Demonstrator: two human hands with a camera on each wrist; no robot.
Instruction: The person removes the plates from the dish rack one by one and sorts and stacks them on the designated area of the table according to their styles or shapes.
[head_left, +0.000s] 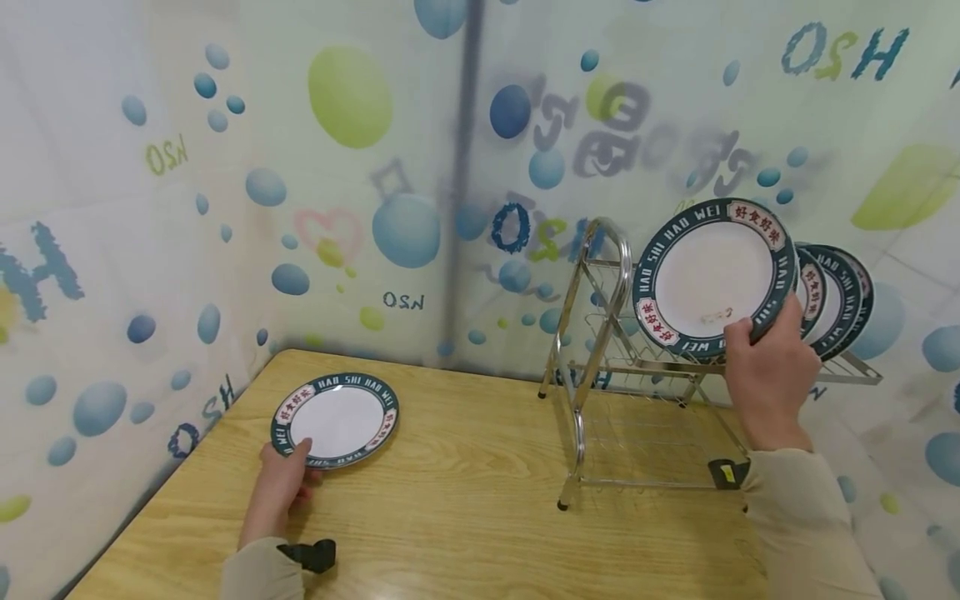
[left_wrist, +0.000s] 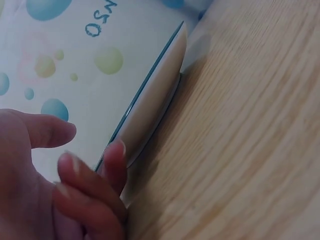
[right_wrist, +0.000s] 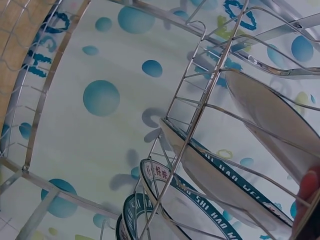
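Observation:
A white plate (head_left: 341, 421) with a dark green lettered rim lies on the table at left. My left hand (head_left: 281, 479) is at its near edge: in the left wrist view the thumb stands apart above the plate (left_wrist: 150, 100), and a fingertip meets the rim's underside. My right hand (head_left: 776, 375) grips a similar plate (head_left: 712, 287) by its lower right rim, thumb on the front. This plate stands tilted up at the metal dish rack (head_left: 577, 417); whether it bears on the wires I cannot tell. Behind it, several matching plates (head_left: 843, 292) stand in the upper tier.
The rack stands on the right of the wooden table (head_left: 450, 517), its lower tier (head_left: 637, 450) showing bare wires. Patterned curtain (head_left: 405, 167) hangs behind the table and along its left side. Dark straps cross both wrists.

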